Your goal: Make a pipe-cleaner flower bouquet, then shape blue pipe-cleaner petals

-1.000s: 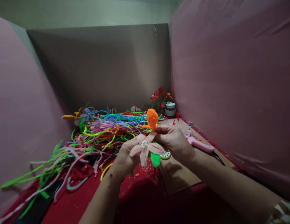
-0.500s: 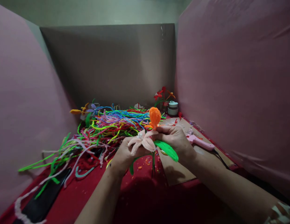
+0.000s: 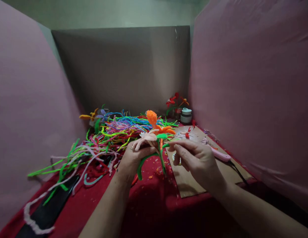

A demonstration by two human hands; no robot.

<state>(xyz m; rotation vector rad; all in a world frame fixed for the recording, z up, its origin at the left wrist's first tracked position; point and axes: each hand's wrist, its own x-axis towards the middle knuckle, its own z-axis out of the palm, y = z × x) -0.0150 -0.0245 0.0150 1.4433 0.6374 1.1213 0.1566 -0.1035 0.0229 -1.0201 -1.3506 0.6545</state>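
Above the red cloth (image 3: 154, 205), a pipe-cleaner flower bunch (image 3: 154, 132) was held upright, stems pointing down, in the closed left hand (image 3: 134, 158); just to its right, a green leaf tip (image 3: 166, 144) was pinched by the nearer right hand (image 3: 196, 160).

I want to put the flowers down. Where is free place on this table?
Free: red cloth between both forearms, and the cardboard sheet's near corner. Crowded: pipe cleaner pile on the left, glue gun on the right.
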